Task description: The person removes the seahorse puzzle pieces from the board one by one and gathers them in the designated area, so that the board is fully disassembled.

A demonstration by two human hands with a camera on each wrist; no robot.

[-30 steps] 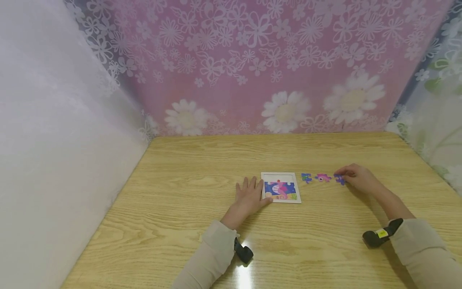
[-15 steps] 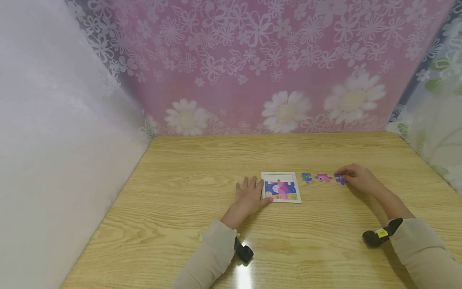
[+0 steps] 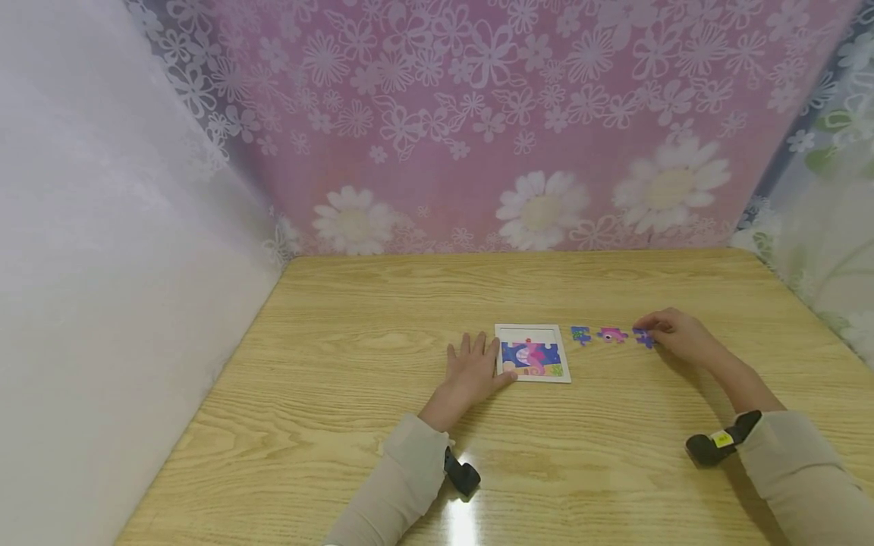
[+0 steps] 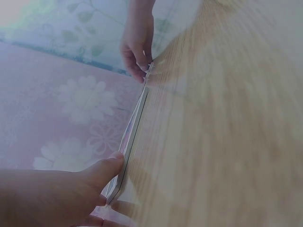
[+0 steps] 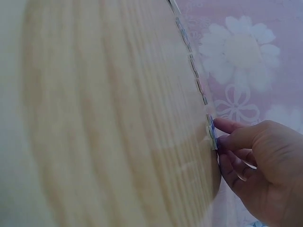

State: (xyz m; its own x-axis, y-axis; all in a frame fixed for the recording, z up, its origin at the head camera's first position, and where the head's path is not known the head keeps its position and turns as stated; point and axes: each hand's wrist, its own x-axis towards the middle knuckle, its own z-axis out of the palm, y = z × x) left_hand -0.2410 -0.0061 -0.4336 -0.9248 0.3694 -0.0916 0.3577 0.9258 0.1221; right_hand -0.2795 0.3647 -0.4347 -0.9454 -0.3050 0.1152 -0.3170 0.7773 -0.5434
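A white-framed jigsaw puzzle tray (image 3: pixel 564 356) lies on the table, its lower part filled with a pink and blue picture and its upper strip bare white. Beside it my left hand (image 3: pixel 471 375) rests with fingers spread, the thumb (image 4: pixel 111 165) on the tray's edge. To the right, three loose pieces form a row: a blue one with green (image 3: pixel 580 334), a pink one with an eye (image 3: pixel 612 335) and a blue-purple puzzle piece (image 3: pixel 642 338). My right hand (image 3: pixel 683 338) pinches that last piece by its edges, low at the tabletop in the right wrist view.
The wood-grain table (image 3: pixel 369 303) runs back to a pink floral curtain (image 3: pixel 437 197). A pale wall surface (image 3: pixel 123 303) borders it on the left, and a floral one (image 3: pixel 833 250) on the right. Black wrist cameras sit at both sleeves.
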